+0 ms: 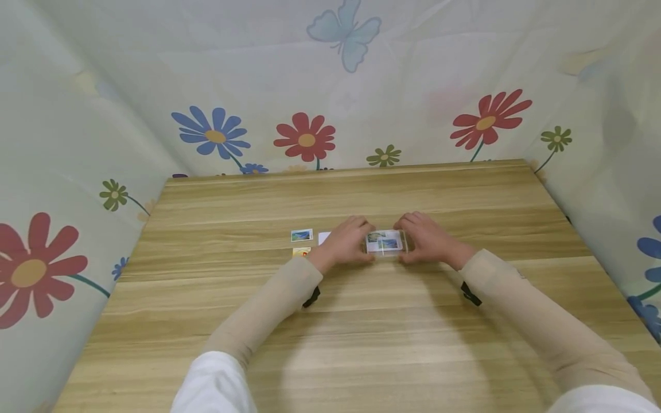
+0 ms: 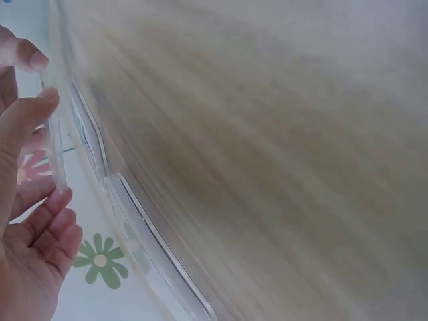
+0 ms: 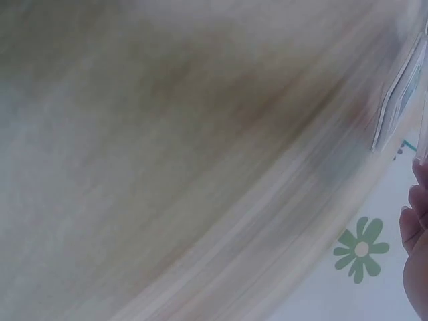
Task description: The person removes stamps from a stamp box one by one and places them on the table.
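- your left hand (image 1: 345, 241) pinches the left end of a clear plate (image 2: 57, 157), with the thumb and fingers at its edge.
- your right hand (image 1: 424, 238) grips the right end of that plate, fingers curved on the far side and thumb on the near side; in the right wrist view you see only a few fingers at its corner.
- the clear plate sits between your two hands, raised a little off the wooden table (image 1: 377, 332), as the left wrist view shows.
- a white picture card (image 1: 372, 247) with two small landscape pictures shows between your hands, seen through or just beside the plate; from above you cannot tell which.
- in your left wrist view, two flat clear-edged pieces (image 2: 157, 247) lie end to end on the table, below the plate and apart from it.
- just beside your left hand, a white piece (image 1: 323, 237) is partly hidden by it.
- to the left of that lie a blue stamp-like picture (image 1: 302, 235) and, nearer you, a yellow picture (image 1: 302, 251), partly covered by your beige sleeve (image 1: 273, 304).
- past the table's far edge hangs a white sheet (image 1: 413, 74) printed with flowers and a butterfly.
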{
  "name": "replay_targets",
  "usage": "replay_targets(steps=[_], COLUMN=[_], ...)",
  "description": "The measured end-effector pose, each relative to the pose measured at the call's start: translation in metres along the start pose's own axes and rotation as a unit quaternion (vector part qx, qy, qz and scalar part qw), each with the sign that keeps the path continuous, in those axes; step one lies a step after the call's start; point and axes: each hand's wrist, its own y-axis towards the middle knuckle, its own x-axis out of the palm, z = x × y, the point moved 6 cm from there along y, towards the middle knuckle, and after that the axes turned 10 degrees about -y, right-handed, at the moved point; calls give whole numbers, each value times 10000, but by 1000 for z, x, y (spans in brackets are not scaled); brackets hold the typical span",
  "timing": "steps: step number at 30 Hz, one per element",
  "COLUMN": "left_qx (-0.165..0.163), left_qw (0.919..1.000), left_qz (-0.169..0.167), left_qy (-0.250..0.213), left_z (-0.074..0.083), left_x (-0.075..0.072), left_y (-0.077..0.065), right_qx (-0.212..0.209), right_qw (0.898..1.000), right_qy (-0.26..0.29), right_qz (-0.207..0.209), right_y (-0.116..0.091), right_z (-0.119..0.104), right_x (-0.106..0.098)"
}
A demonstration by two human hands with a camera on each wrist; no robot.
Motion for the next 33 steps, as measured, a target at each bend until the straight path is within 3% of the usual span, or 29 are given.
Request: replay_targets(steps=[20, 28, 33], left_qx=[243, 481, 495], left_qw=[9991, 9986, 9984], left_qz=[-150, -66, -196], left_qy=[-322, -215, -172], left_z=[8, 9, 9], left_x=[12, 14, 19], left_y=[-23, -32, -35], right_qx=[-330, -377, -379], right_qw=[9993, 9989, 9988], right_qy=[-169, -288, -301], right_qz=[60, -22, -104], right_y=[-17, -19, -22], right_z=[-20, -33, -37], right_x=[3, 2, 6])
